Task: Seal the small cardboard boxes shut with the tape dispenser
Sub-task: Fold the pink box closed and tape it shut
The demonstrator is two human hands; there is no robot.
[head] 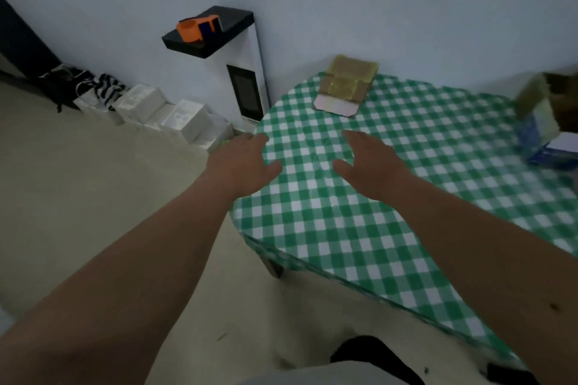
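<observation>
Still at the start: left hand (242, 162) and right hand (367, 162) spread, each grip empty, reaching toward flattened cardboard box (345, 84) at upper centre; orange tape dispenser (195, 29) needs fetching from upper-left shelf (231, 31).

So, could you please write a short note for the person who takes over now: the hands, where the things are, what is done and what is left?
Left hand: open, holds nothing, above the near left edge of the green-and-white checked table.
Right hand: open, holds nothing, above the table.
Orange tape dispenser: on the black shelf at the wall, left of the table, untouched.
Flat brown cardboard box: at the table's far edge, its pale flap open. Another brown box at the right edge is blurred.
Done: nothing visible.
Left: fetch the dispenser, close and tape the boxes.
</observation>
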